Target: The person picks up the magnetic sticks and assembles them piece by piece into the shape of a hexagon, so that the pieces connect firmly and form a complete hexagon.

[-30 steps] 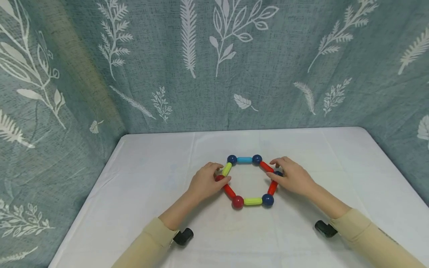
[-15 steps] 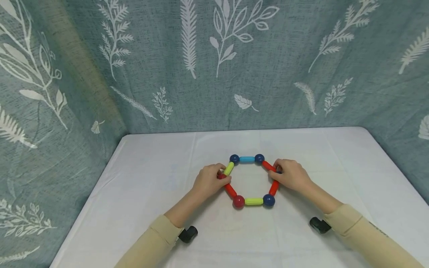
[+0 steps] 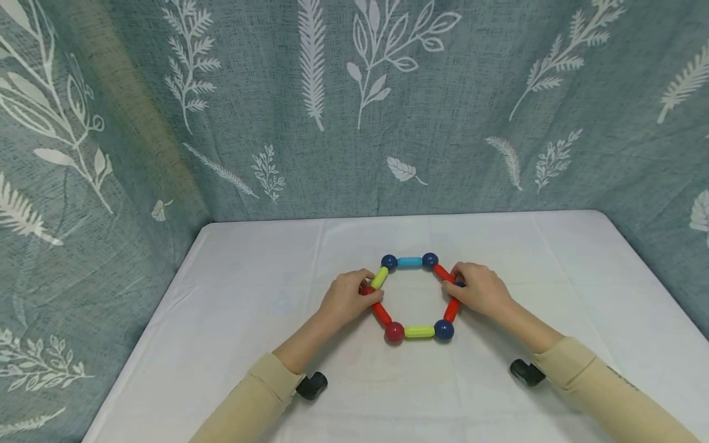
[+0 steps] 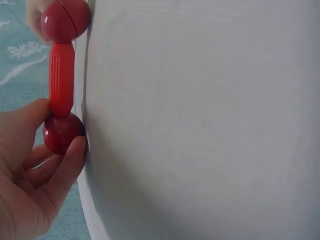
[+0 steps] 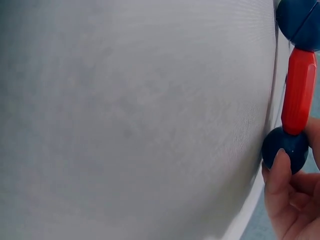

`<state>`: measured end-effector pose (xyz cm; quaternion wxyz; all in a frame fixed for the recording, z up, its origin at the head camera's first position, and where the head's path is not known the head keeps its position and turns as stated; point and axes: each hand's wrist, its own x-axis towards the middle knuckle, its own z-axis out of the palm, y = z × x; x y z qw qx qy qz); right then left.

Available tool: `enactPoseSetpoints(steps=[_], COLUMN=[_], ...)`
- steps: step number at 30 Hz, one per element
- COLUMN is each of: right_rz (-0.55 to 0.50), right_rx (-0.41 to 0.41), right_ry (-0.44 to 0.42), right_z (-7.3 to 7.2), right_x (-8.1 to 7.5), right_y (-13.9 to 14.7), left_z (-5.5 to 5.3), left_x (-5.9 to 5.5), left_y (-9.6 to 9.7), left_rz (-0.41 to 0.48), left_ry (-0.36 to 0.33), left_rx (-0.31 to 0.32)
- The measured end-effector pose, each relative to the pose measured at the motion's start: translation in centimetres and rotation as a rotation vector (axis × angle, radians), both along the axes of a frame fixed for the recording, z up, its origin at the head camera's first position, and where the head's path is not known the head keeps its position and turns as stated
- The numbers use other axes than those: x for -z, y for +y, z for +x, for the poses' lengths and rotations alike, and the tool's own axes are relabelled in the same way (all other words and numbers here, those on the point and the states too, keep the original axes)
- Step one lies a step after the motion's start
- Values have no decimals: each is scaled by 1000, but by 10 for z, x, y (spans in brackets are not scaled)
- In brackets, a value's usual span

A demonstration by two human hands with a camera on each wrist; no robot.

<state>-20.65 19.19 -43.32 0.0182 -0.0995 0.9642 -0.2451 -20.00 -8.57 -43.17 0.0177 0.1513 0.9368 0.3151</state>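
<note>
Rods and balls of a magnetic building set form a six-sided ring on the table. My left hand point(image 3: 344, 298) pinches the red ball point(image 4: 62, 134) at its left corner, thumb and fingers on either side. Opposite, the dark blue ball point(image 5: 294, 141) at the right corner is pinched by my right hand point(image 3: 484, 289). A red rod point(image 4: 61, 77) runs from the left ball to the front red ball point(image 3: 394, 332). Along the front, a yellow-green rod point(image 3: 419, 331) meets another dark blue ball point(image 3: 444, 330). A light blue rod point(image 3: 410, 261) spans the back between two dark blue balls.
A white cloth covers the table point(image 3: 266, 264). Behind it and at the sides hangs a grey-green curtain point(image 3: 354, 166) with white leaf prints. Black wrist cameras show beneath both beige sleeves point(image 3: 266, 387).
Both hands have closed in on the corner balls, the right hand's fingers now gripping its ball. The ring has shifted slightly to the right, its back edge slightly farther away.
</note>
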Motion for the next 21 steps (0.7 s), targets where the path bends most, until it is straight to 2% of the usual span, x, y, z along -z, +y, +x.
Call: enactPoseSetpoints(steps=[5, 10, 15, 21], right_rz=[-26, -106, -218, -260], right_rx=[-46, -99, -72, -40], right_ry=[-28, -122, -210, -208], right_z=[1, 6, 9, 9], right_x=[-1, -5, -5, 2], right_y=[5, 14, 20, 23], left_z=[0, 1, 1, -1], left_x=[2, 5, 7, 9], left_y=[-3, -10, -15, -15], left_rz=[-10, 76, 146, 182], left_ry=[-29, -62, -80, -97], left_rx=[11, 28, 20, 3])
